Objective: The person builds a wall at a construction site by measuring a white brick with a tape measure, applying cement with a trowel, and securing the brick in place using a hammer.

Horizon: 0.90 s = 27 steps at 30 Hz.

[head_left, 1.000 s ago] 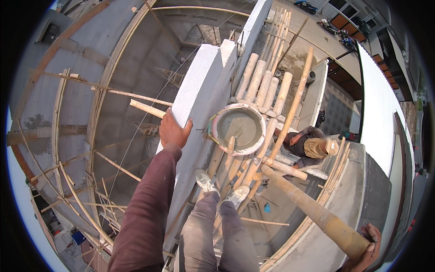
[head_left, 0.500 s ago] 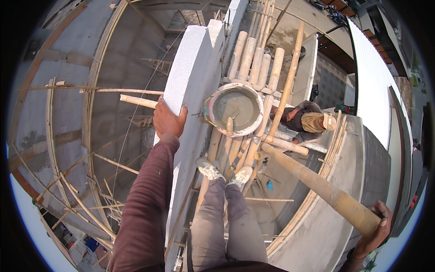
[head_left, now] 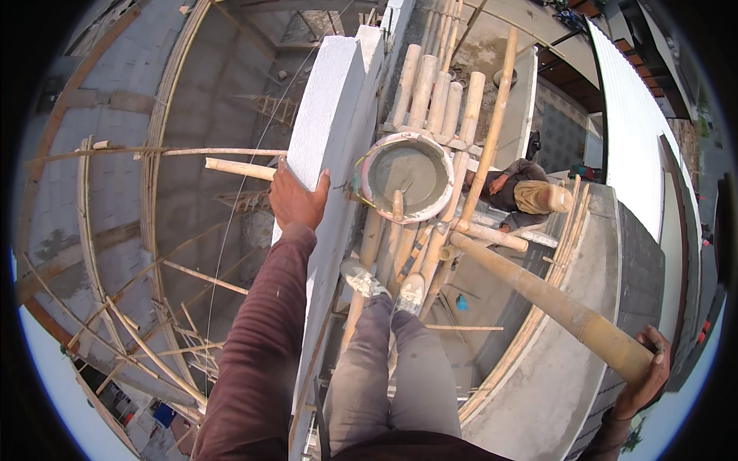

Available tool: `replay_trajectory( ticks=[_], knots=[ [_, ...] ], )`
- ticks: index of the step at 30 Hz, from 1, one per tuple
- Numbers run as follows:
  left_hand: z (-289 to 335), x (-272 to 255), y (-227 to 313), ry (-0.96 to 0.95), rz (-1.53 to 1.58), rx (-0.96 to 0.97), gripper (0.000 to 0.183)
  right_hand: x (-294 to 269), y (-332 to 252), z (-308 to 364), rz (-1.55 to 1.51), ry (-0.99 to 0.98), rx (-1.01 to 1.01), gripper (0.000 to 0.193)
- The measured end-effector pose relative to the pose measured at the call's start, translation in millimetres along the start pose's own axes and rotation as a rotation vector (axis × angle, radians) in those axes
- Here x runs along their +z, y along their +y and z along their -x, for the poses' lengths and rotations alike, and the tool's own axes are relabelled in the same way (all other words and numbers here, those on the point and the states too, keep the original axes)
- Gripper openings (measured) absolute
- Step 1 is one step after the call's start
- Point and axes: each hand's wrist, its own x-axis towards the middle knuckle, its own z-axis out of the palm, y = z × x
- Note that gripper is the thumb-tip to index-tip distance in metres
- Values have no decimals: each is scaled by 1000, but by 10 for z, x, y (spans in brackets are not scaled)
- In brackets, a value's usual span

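My left hand (head_left: 298,198) grips the top of a white wall block (head_left: 324,107), thumb on one side and fingers over the other. At the lower right, my right hand (head_left: 644,373) is wrapped round the upper end of a thick bamboo pole (head_left: 553,303). Between my hands, a round bucket (head_left: 450,184) of wet grey mortar (head_left: 396,170) stands on the bamboo platform. A tool with a wooden handle (head_left: 397,206) sticks out of the mortar over the near rim; its blade is sunk in and mostly hidden.
My shoes (head_left: 411,293) stand on bamboo poles, with a drop to the floor visible through the gaps. Another person (head_left: 530,188) is lower down at the right. Bamboo scaffolding (head_left: 157,154) and a thin line (head_left: 231,223) span the deep space left of the wall.
The view has shifted slightly, so most things sit a little further right. Both hands keep their holds. The other person's head has tipped down.
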Motion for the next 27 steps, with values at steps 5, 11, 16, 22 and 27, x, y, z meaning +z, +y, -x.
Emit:
replay_trajectory(
  ticks=[5, 11, 16, 22, 27],
  knots=[
    [-14, -50, -67, 15, 11, 0, 94, 26, -56, 17, 5, -24, -35, 58],
    [5, -93, -3, -77, 17, -46, 93, -6, -38, 25, 25, -53, -8, 59],
    [-28, -88, 148, -37, 41, -20, 92, -67, -80, -51, 44, -77, -15, 59],
    [54, -221, -252, -103, 46, -123, 89, 136, -113, -144, 60, -151, -67, 60],
    [-47, -147, 73, -41, 176, -80, 96, -178, 85, -60, 200, -47, 47, 38]
  ],
)
